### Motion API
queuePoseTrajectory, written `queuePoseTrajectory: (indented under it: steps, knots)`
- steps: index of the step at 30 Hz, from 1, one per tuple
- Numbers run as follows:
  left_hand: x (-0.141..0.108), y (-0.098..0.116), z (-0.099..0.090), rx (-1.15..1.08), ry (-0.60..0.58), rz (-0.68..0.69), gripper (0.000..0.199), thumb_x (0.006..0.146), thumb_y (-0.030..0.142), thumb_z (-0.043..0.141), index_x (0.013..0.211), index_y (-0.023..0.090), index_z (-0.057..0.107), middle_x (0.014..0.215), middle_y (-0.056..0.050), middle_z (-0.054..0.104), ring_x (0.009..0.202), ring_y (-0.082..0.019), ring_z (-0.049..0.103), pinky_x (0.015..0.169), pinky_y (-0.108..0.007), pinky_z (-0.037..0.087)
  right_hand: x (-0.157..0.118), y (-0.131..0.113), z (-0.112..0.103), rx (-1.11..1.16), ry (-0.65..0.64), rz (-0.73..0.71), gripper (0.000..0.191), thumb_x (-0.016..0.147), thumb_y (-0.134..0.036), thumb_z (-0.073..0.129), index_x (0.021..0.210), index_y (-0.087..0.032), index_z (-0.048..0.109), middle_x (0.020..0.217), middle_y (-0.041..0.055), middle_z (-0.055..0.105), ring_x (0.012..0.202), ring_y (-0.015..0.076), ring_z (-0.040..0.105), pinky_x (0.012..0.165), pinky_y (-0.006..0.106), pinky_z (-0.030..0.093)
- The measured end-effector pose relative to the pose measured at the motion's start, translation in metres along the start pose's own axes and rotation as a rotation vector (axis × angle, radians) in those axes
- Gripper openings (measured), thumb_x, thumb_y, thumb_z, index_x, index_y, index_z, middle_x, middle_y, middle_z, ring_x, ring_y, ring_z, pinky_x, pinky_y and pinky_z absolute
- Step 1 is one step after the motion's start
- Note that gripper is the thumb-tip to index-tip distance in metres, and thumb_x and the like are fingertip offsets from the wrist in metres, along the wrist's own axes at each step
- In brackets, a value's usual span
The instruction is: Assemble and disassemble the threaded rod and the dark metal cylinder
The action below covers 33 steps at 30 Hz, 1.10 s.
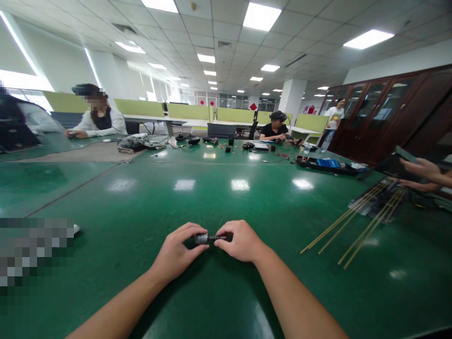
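Note:
My left hand [181, 247] grips the silver cylindrical body of what looks like a small electric motor [202, 238], thumb below and fingers above. From the motor's right end runs a dark, ribbed shaft [213, 238]. My right hand [240, 240] pinches the far end of that shaft between thumb and fingers. The piece is held level, just over the green tabletop [219, 202], with both hands close together. Fine detail on the shaft is too small to make out.
Thin wooden sticks [342, 228] lie at the right, near another person's hands [423, 172]. A tray with blue items [328, 163] stands at the far right. Tangled parts [136, 142] and small black pieces [229, 145] lie along the far side. Other people sit around the table.

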<state>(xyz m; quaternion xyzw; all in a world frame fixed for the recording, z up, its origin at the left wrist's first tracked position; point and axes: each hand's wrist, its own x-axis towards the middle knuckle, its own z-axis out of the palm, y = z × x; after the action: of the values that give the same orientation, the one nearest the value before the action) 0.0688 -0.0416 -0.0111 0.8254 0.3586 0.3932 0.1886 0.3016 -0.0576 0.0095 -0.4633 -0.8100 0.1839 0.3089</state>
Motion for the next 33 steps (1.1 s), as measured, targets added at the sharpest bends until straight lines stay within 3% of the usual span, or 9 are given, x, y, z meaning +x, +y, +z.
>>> queuePoseTrajectory:
  steps: [33]
  knots:
    - [0.0, 0.0, -0.0029, 0.022, 0.02, -0.004, 0.024, 0.082, 0.028, 0.072, 0.105, 0.024, 0.067, 0.104, -0.005, 0.065, 0.097, -0.022, 0.062, 0.087, -0.035, 0.051, -0.0003, -0.0017, -0.0037, -0.022, 0.01, 0.009, 0.013, 0.082, -0.031, 0.07, 0.09, -0.022, 0.075, 0.08, 0.0016, 0.07, 0.072, 0.015, 0.061, 0.068, 0.026, 0.044]
